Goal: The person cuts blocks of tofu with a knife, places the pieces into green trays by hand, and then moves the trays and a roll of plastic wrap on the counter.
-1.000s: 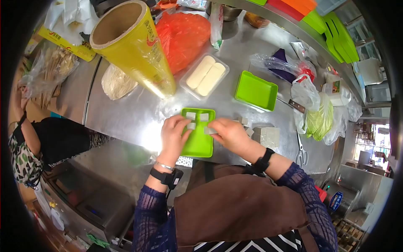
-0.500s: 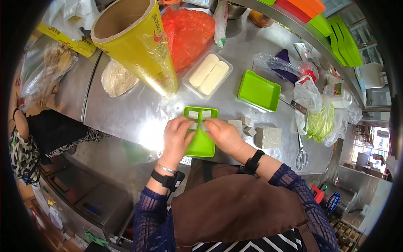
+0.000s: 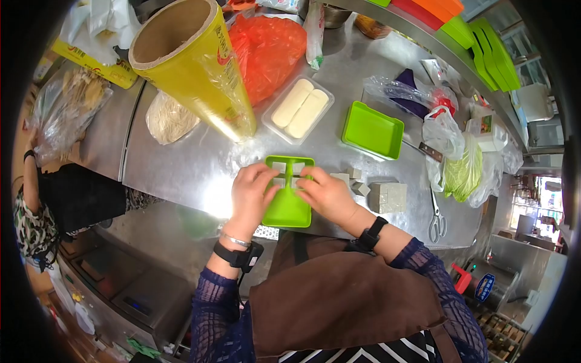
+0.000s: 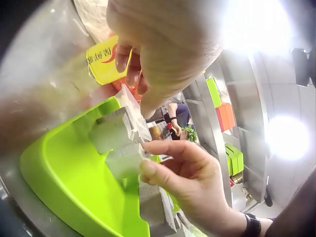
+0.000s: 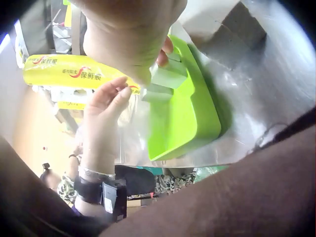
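Note:
Several pale grey blocks sit in two rows in a shallow green tray, at its far end. My left hand is over the tray's left side, thumb and forefinger spread on either side of a block. In the right wrist view the left fingertips are just off the blocks. My right hand is at the right row, its thumb and forefinger parted at the edge of the nearer block. In the left wrist view that thumb overlaps the block's edge.
To the right are loose grey blocks, a larger grey block and scissors. Farther back stand a second green tray, a clear box with two white rolls and a large yellow film roll.
My right hand has brought a grey block left into the tray, to the near end of the right row, and its fingers have spread apart. My left hand has stayed over the left side.

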`<state>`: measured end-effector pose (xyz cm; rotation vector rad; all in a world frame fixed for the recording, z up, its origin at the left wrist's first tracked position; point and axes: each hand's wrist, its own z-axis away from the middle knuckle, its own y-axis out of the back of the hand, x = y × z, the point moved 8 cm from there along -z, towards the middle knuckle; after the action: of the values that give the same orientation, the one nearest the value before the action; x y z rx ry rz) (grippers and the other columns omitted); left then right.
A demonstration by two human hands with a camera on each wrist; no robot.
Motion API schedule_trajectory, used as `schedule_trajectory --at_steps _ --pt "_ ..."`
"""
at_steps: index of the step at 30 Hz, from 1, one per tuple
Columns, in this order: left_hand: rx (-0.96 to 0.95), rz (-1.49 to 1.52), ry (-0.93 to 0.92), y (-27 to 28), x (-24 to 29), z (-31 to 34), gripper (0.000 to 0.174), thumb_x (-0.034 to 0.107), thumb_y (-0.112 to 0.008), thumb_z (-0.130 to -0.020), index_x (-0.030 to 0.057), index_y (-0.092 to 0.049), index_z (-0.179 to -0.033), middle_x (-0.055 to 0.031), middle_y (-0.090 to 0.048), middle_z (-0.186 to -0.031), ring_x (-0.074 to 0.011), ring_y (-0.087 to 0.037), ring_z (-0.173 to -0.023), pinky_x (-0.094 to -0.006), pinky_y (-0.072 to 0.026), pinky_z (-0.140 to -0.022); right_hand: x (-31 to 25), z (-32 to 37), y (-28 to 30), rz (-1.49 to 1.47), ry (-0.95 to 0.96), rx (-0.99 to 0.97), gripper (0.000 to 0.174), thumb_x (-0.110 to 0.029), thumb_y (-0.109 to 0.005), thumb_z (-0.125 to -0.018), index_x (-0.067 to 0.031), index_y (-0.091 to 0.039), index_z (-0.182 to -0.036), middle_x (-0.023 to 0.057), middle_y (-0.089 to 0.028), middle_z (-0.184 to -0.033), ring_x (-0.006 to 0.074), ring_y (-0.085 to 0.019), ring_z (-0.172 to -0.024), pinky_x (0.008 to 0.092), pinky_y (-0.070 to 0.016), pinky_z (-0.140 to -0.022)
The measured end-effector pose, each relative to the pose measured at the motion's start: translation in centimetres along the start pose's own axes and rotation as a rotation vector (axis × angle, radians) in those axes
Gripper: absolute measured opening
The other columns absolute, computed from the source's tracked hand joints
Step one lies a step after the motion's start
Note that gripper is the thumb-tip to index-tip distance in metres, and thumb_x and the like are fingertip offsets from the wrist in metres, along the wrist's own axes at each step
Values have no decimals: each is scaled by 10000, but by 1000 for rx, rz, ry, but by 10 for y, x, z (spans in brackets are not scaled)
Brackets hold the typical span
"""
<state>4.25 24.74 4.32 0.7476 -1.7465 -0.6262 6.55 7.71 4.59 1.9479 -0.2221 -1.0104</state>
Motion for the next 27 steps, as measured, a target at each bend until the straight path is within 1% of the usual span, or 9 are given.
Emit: schedule_trajectory --at_steps 3,6,12,18,21,24,27 --pt "-22 5 15 -1 1 2 414 11 -852 -704 88 -745 -1096 -87 -669 -1124 -309 -642 -1049 -406 -555 -872 15 -11 13 -14 -48 68 291 -67 -756 -843 -81 -678 -1123 112 -681 -1134 342 -715 -912 401 -604 -753" --pt "-56 -6 34 -8 -4 6 423 6 -854 -692 87 -746 -1092 -88 -667 -1117 -311 -641 -1038 -409 -555 -865 31 -21 6 57 -79 -37 313 -99 -773 -833 -67 -683 -1130 102 -649 -1042 333 -703 -883 420 -590 -729" --pt "-44 -23 5 -15 -5 7 418 -5 -848 -685 81 -747 -1082 -87 -665 -1102 -312 -640 -1020 -409 -555 -856 36 -32 -7 90 -77 -250 357 -124 -806 -801 -61 -681 -1129 110 -634 -978 350 -701 -872 451 -576 -746" --pt "-41 -27 11 -16 -4 8 416 -7 -847 -679 80 -749 -1074 -87 -664 -1098 -312 -640 -1016 -411 -552 -856 41 -35 -14 126 -92 -286 295 -165 -806 -819 -56 -677 -1061 137 -668 -936 371 -696 -854 467 -565 -748" --pt "-36 -29 12 -16 -5 7 413 -10 -846 -679 82 -751 -1070 -85 -665 -1095 -311 -641 -1012 -410 -552 -854 46 -35 -17 79 -104 -237 257 -171 -794 -837 -43 -672 -1024 160 -684 -930 386 -692 -857 479 -560 -758" --pt "-41 -28 19 -15 -6 7 411 -12 -844 -681 81 -751 -1071 -84 -665 -1094 -311 -642 -1011 -409 -551 -853 47 -35 -16 31 -161 -224 248 -175 -785 -848 -30 -669 -1014 166 -689 -932 395 -692 -871 488 -557 -768" --pt "-37 -34 18 -17 -6 7 406 -16 -840 -683 76 -752 -1069 -85 -666 -1089 -312 -642 -1008 -408 -551 -851 50 -34 -24 66 -152 -256 247 -184 -780 -855 -29 -668 -1011 171 -693 -938 395 -693 -882 488 -556 -766"
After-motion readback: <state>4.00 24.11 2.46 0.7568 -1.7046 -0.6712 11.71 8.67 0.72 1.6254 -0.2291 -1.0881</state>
